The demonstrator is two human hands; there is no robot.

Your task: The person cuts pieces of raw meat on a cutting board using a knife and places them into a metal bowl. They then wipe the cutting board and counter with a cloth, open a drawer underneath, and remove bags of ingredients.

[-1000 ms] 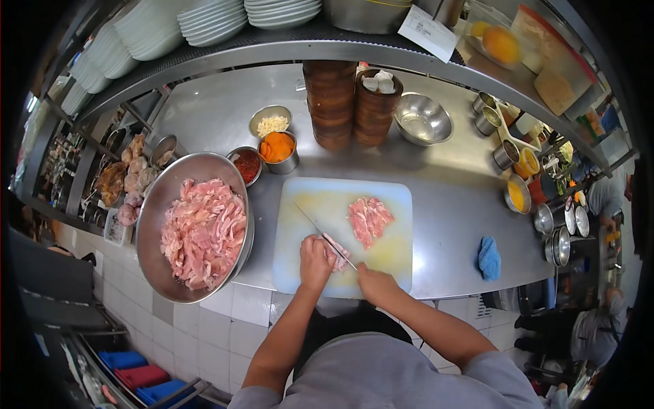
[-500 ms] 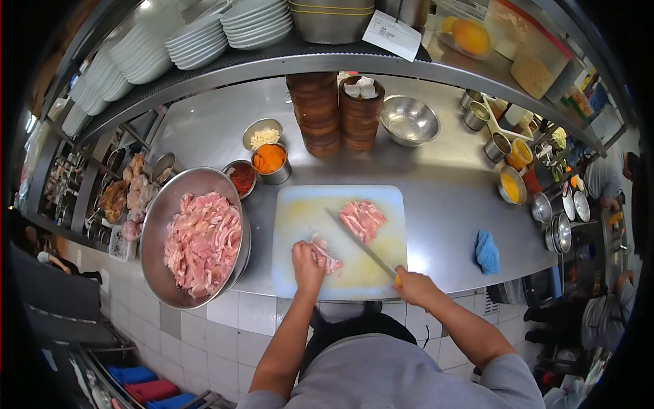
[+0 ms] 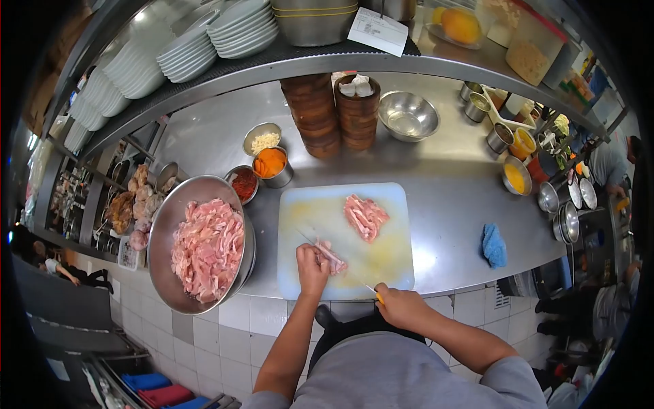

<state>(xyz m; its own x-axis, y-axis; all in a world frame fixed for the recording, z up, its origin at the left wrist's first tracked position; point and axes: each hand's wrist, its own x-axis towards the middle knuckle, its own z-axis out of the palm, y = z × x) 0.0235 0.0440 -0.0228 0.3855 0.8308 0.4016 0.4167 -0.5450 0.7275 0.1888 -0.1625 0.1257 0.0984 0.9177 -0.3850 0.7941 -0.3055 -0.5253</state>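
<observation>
On the white cutting board (image 3: pixel 300 218), my left hand (image 3: pixel 312 269) has its fingers curled onto a small piece of raw meat (image 3: pixel 332 257). My right hand (image 3: pixel 402 307) grips the yellow handle of a knife (image 3: pixel 379 296), whose blade points up and left across the board beside that piece; part of the blade is hard to make out. Farther up the board lies a larger pile of cut meat (image 3: pixel 365 218). To the left of the board stands a big steel bowl (image 3: pixel 163 238) full of raw meat strips (image 3: pixel 207 251).
Behind the board are small containers of red paste (image 3: pixel 243 183), orange slices (image 3: pixel 270 162) and chopped garlic (image 3: pixel 265 142), brown stacked containers (image 3: pixel 310 116) and a steel bowl (image 3: pixel 409 116). A blue cloth (image 3: pixel 494 245) lies right. A shelf (image 3: pixel 300 66) crosses above.
The knife has come back from the right to lie near the small piece, and my right hand has moved left and down. My left hand stays at the meat. The camera view has shifted slightly.
</observation>
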